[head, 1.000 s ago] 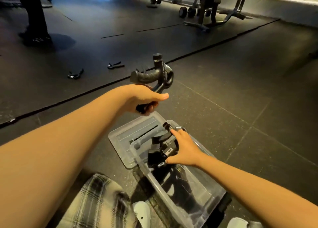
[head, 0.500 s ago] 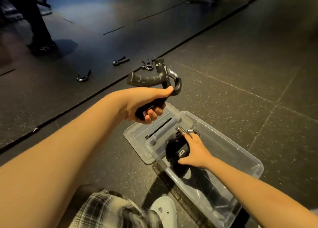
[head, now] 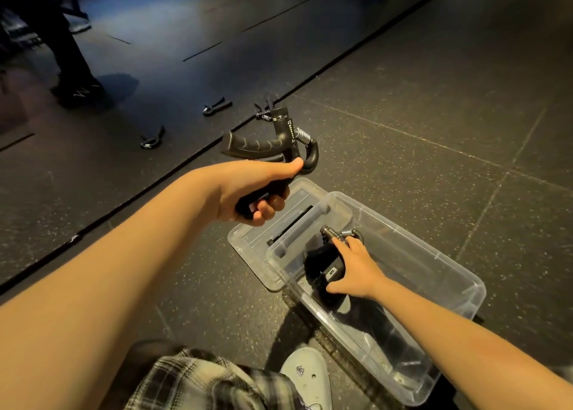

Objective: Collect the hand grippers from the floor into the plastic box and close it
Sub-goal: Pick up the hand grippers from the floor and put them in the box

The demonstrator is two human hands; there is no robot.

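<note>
Two grippers in hand | left hand (head: 248, 189) curled round raised gripper (head: 257, 144), above lid (head: 251, 245) | right hand (head: 353, 270) clasping second gripper (head: 322, 264) inside plastic box (head: 412, 242) | best laid flat against wall, leaving room | floor grippers (head: 217, 106) uncollected

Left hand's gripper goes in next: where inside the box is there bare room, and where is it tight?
Bare: the strip inside the plastic box between the right forearm and the far long wall. Crowded: the end by the lid, where the right hand grips a hand gripper. Near end is dark, unclear.
</note>
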